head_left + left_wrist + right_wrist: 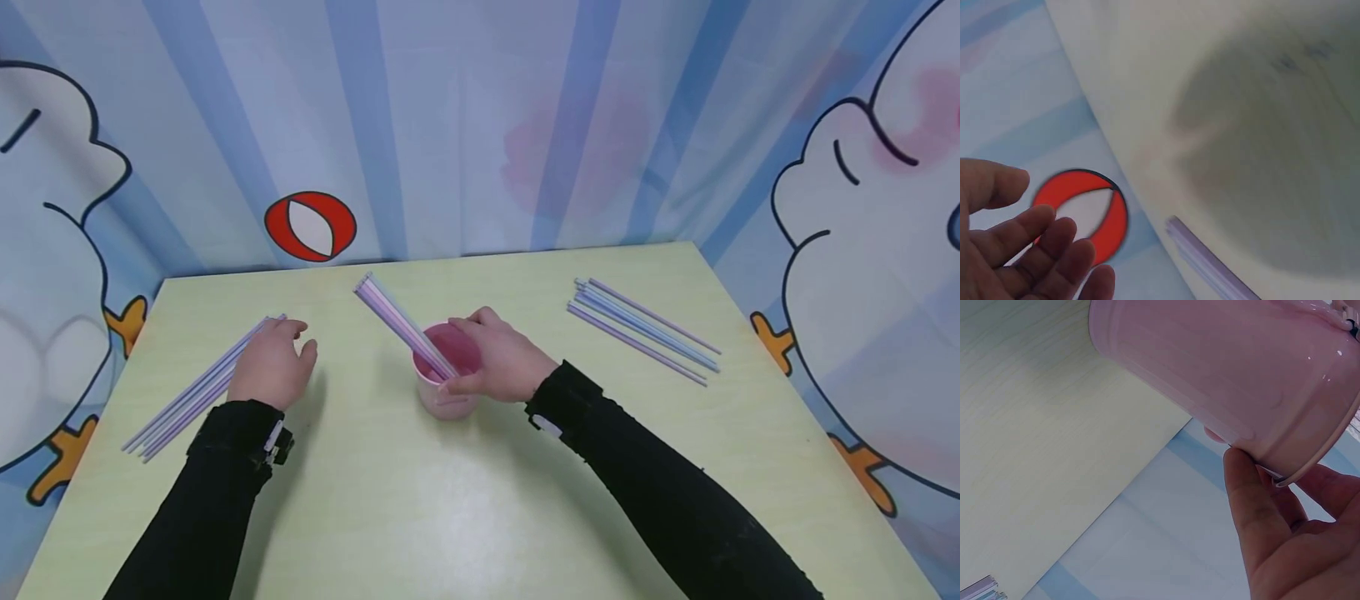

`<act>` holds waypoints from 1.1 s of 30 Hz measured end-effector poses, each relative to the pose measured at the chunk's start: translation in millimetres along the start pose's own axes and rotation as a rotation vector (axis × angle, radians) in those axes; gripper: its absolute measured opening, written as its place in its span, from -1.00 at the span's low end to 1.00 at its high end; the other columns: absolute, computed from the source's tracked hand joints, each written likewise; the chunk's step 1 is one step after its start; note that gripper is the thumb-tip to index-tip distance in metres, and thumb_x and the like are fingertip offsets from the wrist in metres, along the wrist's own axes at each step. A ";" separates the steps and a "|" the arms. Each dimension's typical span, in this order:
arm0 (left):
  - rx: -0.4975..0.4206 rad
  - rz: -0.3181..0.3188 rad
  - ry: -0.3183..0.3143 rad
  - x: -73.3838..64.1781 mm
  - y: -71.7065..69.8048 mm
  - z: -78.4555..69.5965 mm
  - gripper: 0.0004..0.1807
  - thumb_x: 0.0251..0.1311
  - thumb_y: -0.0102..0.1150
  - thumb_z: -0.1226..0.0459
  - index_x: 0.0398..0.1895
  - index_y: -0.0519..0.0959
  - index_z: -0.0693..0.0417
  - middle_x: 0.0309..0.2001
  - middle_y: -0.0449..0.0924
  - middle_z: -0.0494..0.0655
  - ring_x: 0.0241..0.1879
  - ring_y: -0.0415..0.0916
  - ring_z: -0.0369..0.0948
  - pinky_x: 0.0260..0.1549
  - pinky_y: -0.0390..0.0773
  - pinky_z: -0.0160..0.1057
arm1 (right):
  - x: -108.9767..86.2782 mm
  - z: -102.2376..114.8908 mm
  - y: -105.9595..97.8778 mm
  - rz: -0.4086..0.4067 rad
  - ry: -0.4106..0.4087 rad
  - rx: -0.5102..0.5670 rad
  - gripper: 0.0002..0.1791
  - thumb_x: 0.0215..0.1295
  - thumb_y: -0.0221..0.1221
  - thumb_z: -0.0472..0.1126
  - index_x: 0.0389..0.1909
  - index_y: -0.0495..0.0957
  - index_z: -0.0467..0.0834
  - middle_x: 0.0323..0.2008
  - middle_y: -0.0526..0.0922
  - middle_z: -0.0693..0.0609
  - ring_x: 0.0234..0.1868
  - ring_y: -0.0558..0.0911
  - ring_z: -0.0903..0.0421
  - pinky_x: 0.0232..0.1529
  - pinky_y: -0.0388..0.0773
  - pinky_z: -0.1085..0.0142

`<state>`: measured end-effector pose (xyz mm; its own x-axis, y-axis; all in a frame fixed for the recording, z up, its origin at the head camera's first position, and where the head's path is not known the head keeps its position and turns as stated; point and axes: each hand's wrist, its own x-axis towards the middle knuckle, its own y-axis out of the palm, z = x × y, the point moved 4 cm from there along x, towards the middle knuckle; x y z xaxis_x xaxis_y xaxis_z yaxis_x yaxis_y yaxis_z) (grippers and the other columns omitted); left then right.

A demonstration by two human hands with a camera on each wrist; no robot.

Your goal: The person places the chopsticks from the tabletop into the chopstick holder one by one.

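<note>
A small pink pail (442,406) stands mid-table with a bundle of pastel straws (401,322) leaning out of it to the left. My right hand (504,354) holds the pail by its right side, and in the right wrist view the thumb and fingers pinch at its rolled rim (1329,453). My left hand (272,360) is over a group of purple and bluish straws (183,400) on the left of the table and hides part of them. Its fingers (1054,240) are loosely bent in the left wrist view, with nothing between them and the thumb.
On the right side of the table (480,517) lies another group of blue and purple straws (645,329), slightly spread. A striped blue curtain (465,125) with cartoon figures closes off the back and sides, right behind the table's far edge.
</note>
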<state>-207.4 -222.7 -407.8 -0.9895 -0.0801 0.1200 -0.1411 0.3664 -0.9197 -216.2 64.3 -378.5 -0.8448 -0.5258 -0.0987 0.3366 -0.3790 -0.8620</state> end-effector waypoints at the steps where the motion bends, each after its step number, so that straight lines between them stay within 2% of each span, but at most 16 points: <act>1: 0.024 0.004 -0.002 0.5 1.1 6.3 -0.58 0.38 0.03 0.27 0.15 0.46 0.45 0.12 0.41 0.44 0.11 0.33 0.30 0.09 0.42 0.26 | 0.2 0.0 0.0 -0.001 -0.003 -0.003 0.05 -0.04 0.43 0.19 0.44 0.26 -0.17 0.10 0.37 -0.07 0.02 0.51 0.06 0.06 0.57 0.25; 4: 0.100 0.008 -0.024 0.7 4.1 21.7 -0.57 0.34 0.11 0.29 0.13 0.47 0.48 0.10 0.35 0.49 0.04 0.28 0.34 0.05 0.41 0.31 | 0.8 -0.5 0.2 -0.001 -0.006 0.002 0.05 -0.05 0.43 0.19 0.44 0.27 -0.17 0.10 0.37 -0.07 0.01 0.51 0.05 0.05 0.58 0.25; 8: 0.183 0.023 -0.052 -0.8 6.9 32.5 -0.60 0.29 0.18 0.28 0.02 0.52 0.49 -0.04 0.34 0.48 -0.15 0.27 0.30 -0.11 0.47 0.30 | 1.4 -0.9 0.0 0.000 0.001 0.004 0.05 -0.05 0.44 0.19 0.44 0.26 -0.16 0.10 0.37 -0.06 0.01 0.50 0.05 0.05 0.58 0.23; 14: 0.221 0.065 -0.081 -0.5 11.8 44.2 -0.66 0.31 0.13 0.30 -0.14 0.54 0.54 -0.13 0.34 0.48 -0.22 0.27 0.29 -0.22 0.48 0.29 | 2.2 -1.7 0.6 0.001 0.002 0.005 0.07 -0.07 0.43 0.22 0.44 0.27 -0.16 0.10 0.38 -0.06 0.00 0.50 0.07 0.05 0.58 0.24; 20: 0.230 0.117 -0.095 2.9 18.9 57.9 -0.65 0.35 0.06 0.30 -0.10 0.52 0.55 -0.12 0.31 0.53 -0.20 0.26 0.33 -0.23 0.45 0.34 | 2.2 -2.3 1.6 0.005 -0.001 0.002 0.08 -0.08 0.43 0.23 0.44 0.26 -0.16 0.12 0.38 -0.07 0.01 0.50 0.07 0.06 0.57 0.24; 25: 0.232 0.152 -0.100 3.6 19.8 61.6 -0.66 0.35 0.03 0.31 -0.08 0.52 0.54 -0.16 0.31 0.51 -0.22 0.26 0.33 -0.26 0.45 0.34 | 2.0 -2.4 1.8 0.007 0.001 0.003 0.08 -0.08 0.43 0.23 0.44 0.26 -0.15 0.13 0.37 -0.07 0.02 0.51 0.05 0.05 0.57 0.23; 33: 0.241 0.158 -0.100 3.8 17.9 60.9 -0.67 0.35 0.00 0.32 -0.09 0.53 0.54 -0.17 0.32 0.49 -0.22 0.27 0.32 -0.26 0.46 0.34 | 1.9 -1.7 0.4 0.004 0.006 0.004 0.07 -0.08 0.44 0.22 0.44 0.27 -0.15 0.12 0.37 -0.07 0.03 0.51 0.05 0.06 0.57 0.24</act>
<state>-211.8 -272.9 -446.6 -0.9892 -0.1345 -0.0578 0.0371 0.1517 -0.9877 -218.3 64.5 -379.8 -0.8460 -0.5227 -0.1053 0.3416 -0.3797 -0.8597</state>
